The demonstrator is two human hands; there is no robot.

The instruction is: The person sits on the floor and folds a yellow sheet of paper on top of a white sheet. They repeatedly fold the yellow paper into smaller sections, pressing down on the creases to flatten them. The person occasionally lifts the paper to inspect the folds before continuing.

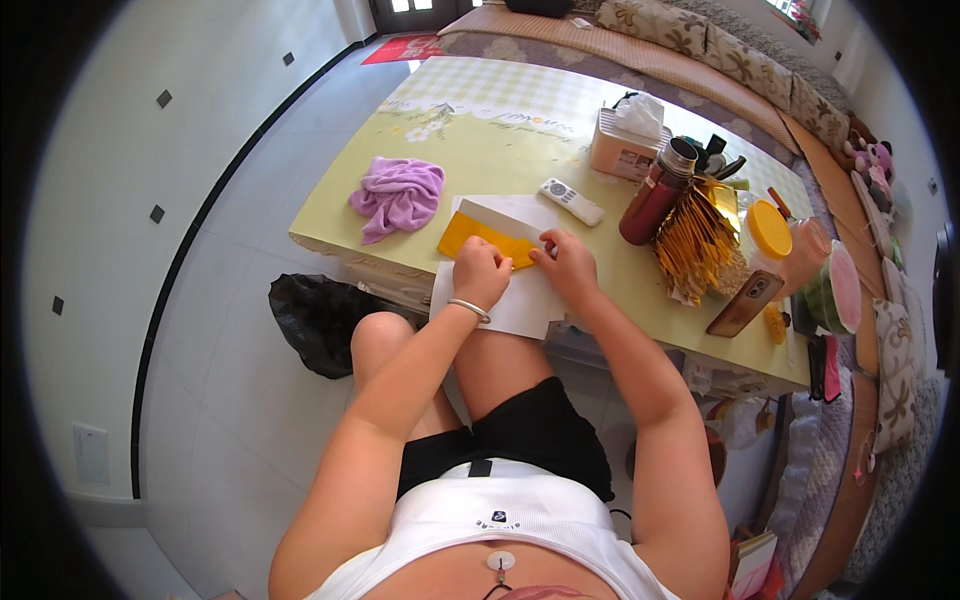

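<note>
A folded strip of yellow paper (459, 231) lies slantwise over white paper sheets (512, 305) at the table's near edge. My left hand (482, 272), a silver bangle on its wrist, is closed with its fingertips pinching the yellow paper near its lower edge. At the paper's right end, my right hand (567, 266) grips it between thumb and bent fingers. The fingers hide part of that end. Just beyond the sheets sits a white remote control (571, 201). To the left is a crumpled purple cloth (397, 198).
On the table's right stand a dark red thermos (655, 195), a bundle of gold foil paper (693, 250), a yellow-lidded jar (768, 230), a phone (745, 303) and a tissue box (620, 150). A black plastic bag (325, 325) hangs below the table's near left edge. A cushioned sofa (640, 50) runs behind.
</note>
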